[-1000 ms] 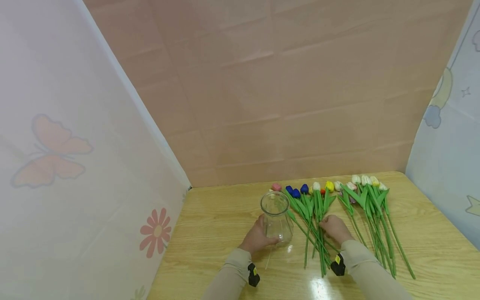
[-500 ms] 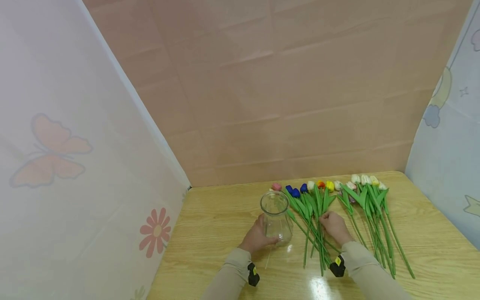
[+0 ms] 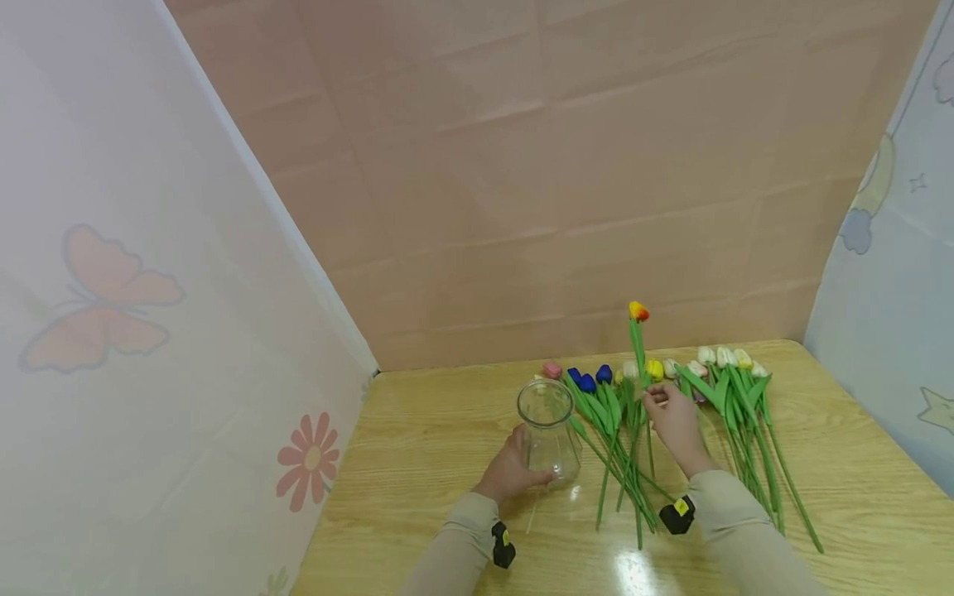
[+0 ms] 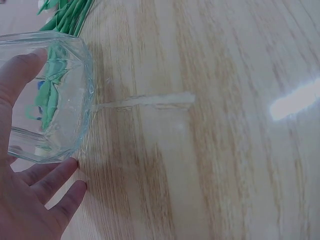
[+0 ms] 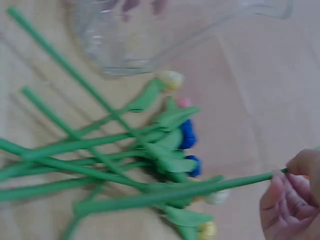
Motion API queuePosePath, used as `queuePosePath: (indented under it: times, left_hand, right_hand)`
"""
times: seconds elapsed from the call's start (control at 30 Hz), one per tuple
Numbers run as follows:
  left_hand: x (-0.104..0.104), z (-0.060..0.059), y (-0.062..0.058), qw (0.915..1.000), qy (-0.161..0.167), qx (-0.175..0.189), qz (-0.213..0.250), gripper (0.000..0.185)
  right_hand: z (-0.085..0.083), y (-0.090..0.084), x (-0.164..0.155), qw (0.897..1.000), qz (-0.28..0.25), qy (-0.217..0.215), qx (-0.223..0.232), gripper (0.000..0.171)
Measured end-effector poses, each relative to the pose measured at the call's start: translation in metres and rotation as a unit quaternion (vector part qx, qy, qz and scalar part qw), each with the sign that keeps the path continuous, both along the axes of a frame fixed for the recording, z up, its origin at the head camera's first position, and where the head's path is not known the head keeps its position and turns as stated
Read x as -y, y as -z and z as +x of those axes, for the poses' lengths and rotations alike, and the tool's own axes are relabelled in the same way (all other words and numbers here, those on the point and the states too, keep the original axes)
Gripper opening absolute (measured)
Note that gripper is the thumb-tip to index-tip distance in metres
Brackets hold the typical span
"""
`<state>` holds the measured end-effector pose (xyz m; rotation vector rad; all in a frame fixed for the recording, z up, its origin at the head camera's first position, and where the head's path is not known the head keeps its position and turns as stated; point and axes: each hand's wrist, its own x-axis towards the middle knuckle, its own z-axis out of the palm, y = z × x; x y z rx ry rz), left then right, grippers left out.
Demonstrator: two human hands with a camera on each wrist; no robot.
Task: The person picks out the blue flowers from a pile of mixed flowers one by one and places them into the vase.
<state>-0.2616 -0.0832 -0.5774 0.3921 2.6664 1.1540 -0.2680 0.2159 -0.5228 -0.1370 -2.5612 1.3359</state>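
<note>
One Tulip Up, Vase Steadied

One stem is off the table. Starting on the left: the left hand [image 3: 511,472] wraps the base of the glass vase [image 3: 549,430], fingers curled round its near wall, holding it upright on the wooden table [image 3: 417,447]. Good anchor, I'd say; that grip should stay low and firm so the narrow mouth doesn't wander.

Moving right, the blue tulips [image 3: 589,381] and their neighbours lie fanned just beyond and between the hands. Then the right hand [image 3: 674,418] pinches the green stem of the orange tulip [image 3: 638,312], its head standing well above the fingers. My read: carry it clear of the pile, stem end leading into the vase mouth.

Further right lies the white tulip bunch [image 3: 726,360].

Hard to make out: the right wrist view is blurred, the lifted stem's lower end is lost among the greens, and the left wrist view cuts off the vase's mouth.
</note>
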Motion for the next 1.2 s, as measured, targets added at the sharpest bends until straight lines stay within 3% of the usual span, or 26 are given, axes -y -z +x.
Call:
queuePosePath:
  times: [0.17, 0.37, 0.53, 0.73, 0.93, 1.2]
  left_hand:
    - [0.001, -0.001, 0.001, 1.0, 0.001, -0.001, -0.006, 0.107]
    - [0.001, -0.002, 0.002, 1.0, 0.0, 0.001, -0.007, 0.107]
    - [0.001, -0.001, 0.002, 1.0, -0.001, 0.002, -0.009, 0.107]
    - [0.001, -0.002, 0.003, 0.9999, -0.001, -0.001, -0.012, 0.105]
    - [0.001, -0.005, 0.007, 0.9999, 0.001, -0.008, -0.015, 0.105]
    - [0.0, -0.003, 0.005, 1.0, 0.001, -0.004, -0.009, 0.106]
  right_hand:
    - [-0.001, -0.017, -0.01, 0.993, 0.001, 0.07, -0.097, 0.031]
    - [0.003, -0.026, -0.029, 0.979, -0.017, 0.134, -0.153, 0.031]
    - [0.007, -0.024, -0.052, 0.971, -0.019, 0.187, -0.145, 0.03]
    - [0.018, -0.01, -0.079, 0.965, 0.028, 0.23, -0.12, 0.028]
    - [0.026, 0.013, -0.097, 0.972, 0.064, 0.219, -0.061, 0.029]
    - [0.032, 0.039, -0.104, 0.978, 0.086, 0.188, -0.02, 0.025]
